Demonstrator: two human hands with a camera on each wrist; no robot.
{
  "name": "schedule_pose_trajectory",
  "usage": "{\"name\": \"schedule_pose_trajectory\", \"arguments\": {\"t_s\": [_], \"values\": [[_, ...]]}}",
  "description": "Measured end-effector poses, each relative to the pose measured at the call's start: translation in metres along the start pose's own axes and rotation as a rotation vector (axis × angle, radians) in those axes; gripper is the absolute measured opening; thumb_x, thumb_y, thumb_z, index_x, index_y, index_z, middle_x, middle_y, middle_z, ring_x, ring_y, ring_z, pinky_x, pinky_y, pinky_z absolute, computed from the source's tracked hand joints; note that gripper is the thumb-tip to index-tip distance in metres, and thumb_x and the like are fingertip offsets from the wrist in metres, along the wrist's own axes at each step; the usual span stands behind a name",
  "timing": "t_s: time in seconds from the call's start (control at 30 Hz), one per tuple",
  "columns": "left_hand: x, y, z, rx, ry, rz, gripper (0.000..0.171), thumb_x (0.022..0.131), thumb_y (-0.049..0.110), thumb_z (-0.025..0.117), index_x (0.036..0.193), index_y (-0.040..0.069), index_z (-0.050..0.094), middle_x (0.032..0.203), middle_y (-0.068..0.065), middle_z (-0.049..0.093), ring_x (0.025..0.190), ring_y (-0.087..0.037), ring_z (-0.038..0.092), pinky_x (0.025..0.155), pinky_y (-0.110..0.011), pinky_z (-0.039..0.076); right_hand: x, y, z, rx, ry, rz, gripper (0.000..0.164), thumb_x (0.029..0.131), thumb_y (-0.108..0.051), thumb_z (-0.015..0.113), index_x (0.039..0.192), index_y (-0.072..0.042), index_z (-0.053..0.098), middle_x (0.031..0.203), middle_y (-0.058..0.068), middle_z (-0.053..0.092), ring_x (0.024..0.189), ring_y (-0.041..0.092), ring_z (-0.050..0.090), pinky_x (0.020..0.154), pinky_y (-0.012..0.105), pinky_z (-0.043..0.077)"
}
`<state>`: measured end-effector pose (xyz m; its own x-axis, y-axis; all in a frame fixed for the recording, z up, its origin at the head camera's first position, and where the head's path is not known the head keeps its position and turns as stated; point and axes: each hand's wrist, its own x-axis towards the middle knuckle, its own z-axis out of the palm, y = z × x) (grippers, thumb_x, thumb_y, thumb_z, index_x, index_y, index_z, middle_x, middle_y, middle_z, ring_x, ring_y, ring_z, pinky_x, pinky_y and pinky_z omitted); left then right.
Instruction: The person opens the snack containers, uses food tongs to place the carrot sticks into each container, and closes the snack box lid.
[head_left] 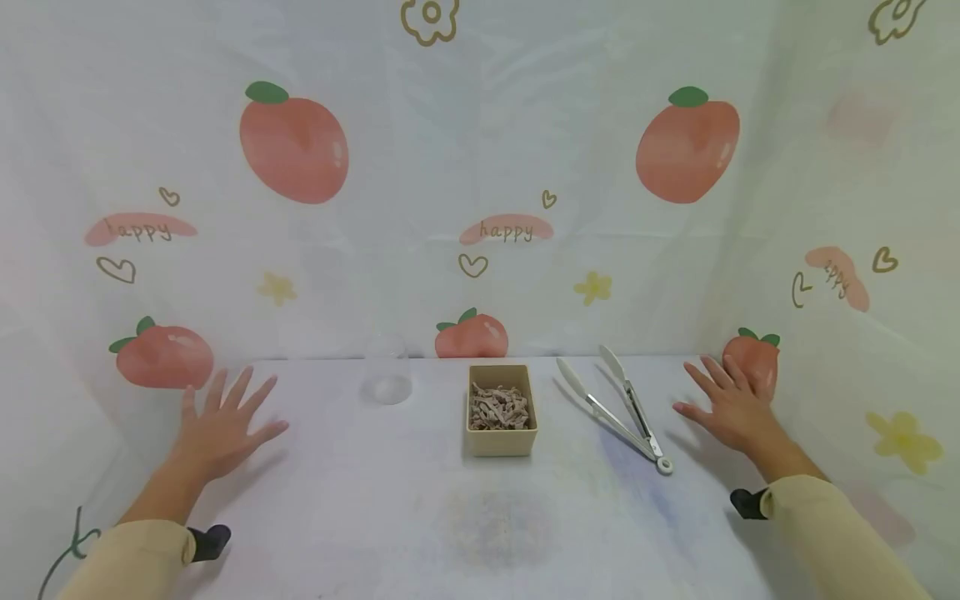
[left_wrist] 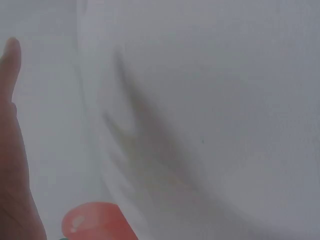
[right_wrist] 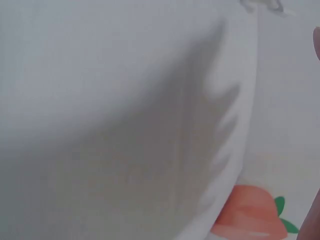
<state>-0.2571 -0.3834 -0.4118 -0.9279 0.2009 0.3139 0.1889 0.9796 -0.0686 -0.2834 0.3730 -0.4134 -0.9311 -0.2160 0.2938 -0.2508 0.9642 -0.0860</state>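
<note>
My left hand (head_left: 221,429) is held over the left side of the table with its fingers spread and nothing in them. On the right, my right hand (head_left: 731,408) is spread in the same way, just right of a pair of tongs (head_left: 626,412) with pale tips and metal arms, lying spread apart. A tan rectangular box (head_left: 501,443) stands at the middle, holding brownish-grey dried strips (head_left: 498,408). Between the left hand and the box is a clear glass (head_left: 388,387). In the left wrist view, part of the left hand (left_wrist: 15,165) shows at the edge.
A white table (head_left: 337,500) meets a pale curtain (head_left: 390,167) printed with peaches, hearts and flowers at its back edge and sides. A dark green cord (head_left: 73,546) hangs at the lower left. Shadows of the hands fall on the white surface in both wrist views.
</note>
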Motion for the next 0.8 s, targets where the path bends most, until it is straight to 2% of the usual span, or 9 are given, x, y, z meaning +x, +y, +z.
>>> {"name": "schedule_pose_trajectory", "arguments": {"t_s": [0.13, 0.27, 0.43, 0.53, 0.63, 0.8], "values": [[0.004, 0.004, 0.001, -0.018, 0.022, 0.002, 0.084, 0.092, 0.064, 0.047, 0.156, 0.020, 0.016, 0.156, -0.025, 0.014, 0.141, -0.049, -0.009, 0.102, -0.070, -0.015, 0.001, -0.009, -0.003, 0.018, 0.008, -0.005, 0.079, 0.095, -0.059, 0.048, 0.155, -0.014, 0.023, 0.156, 0.024, 0.018, 0.144, 0.042, -0.009, 0.105, 0.070, -0.005], [0.008, 0.010, 0.001, -0.050, 0.052, 0.003, 0.084, 0.092, 0.062, 0.047, 0.157, 0.021, 0.012, 0.157, -0.025, 0.013, 0.142, -0.047, -0.010, 0.102, -0.067, -0.019, 0.002, -0.015, 0.000, 0.046, 0.063, -0.026, 0.077, 0.095, -0.056, 0.049, 0.155, -0.015, 0.023, 0.157, 0.022, 0.019, 0.144, 0.043, -0.004, 0.108, 0.066, -0.008], [0.009, 0.019, 0.002, -0.110, 0.108, 0.011, 0.084, 0.093, 0.059, 0.050, 0.157, 0.020, 0.013, 0.157, -0.025, 0.013, 0.142, -0.049, -0.007, 0.102, -0.069, -0.016, 0.002, -0.028, 0.009, 0.096, 0.139, -0.064, 0.074, 0.095, -0.051, 0.054, 0.154, -0.015, 0.027, 0.156, 0.022, 0.023, 0.144, 0.044, 0.006, 0.111, 0.061, -0.007], [0.008, 0.023, 0.007, -0.142, 0.129, 0.015, 0.084, 0.093, 0.058, 0.051, 0.157, 0.020, 0.012, 0.157, -0.025, 0.013, 0.142, -0.049, -0.006, 0.102, -0.070, -0.015, 0.000, -0.039, 0.011, 0.123, 0.153, -0.073, 0.074, 0.094, -0.049, 0.056, 0.154, -0.015, 0.028, 0.156, 0.022, 0.024, 0.144, 0.043, 0.008, 0.111, 0.062, -0.004], [0.009, 0.026, 0.010, -0.193, 0.150, 0.012, 0.083, 0.093, 0.056, 0.051, 0.157, 0.020, 0.012, 0.157, -0.026, 0.012, 0.142, -0.048, -0.006, 0.102, -0.070, -0.014, -0.001, -0.050, 0.013, 0.164, 0.156, -0.085, 0.073, 0.094, -0.046, 0.057, 0.153, -0.013, 0.028, 0.155, 0.023, 0.023, 0.143, 0.043, 0.009, 0.111, 0.063, 0.000], [0.009, 0.037, 0.011, -0.329, 0.155, -0.012, 0.081, 0.095, 0.050, 0.052, 0.156, 0.013, 0.013, 0.155, -0.030, 0.012, 0.141, -0.051, -0.002, 0.102, -0.074, -0.003, 0.000, -0.068, 0.023, 0.250, 0.162, -0.113, 0.073, 0.093, -0.041, 0.062, 0.152, -0.013, 0.029, 0.156, 0.022, 0.023, 0.143, 0.042, 0.012, 0.111, 0.062, 0.006]]}}
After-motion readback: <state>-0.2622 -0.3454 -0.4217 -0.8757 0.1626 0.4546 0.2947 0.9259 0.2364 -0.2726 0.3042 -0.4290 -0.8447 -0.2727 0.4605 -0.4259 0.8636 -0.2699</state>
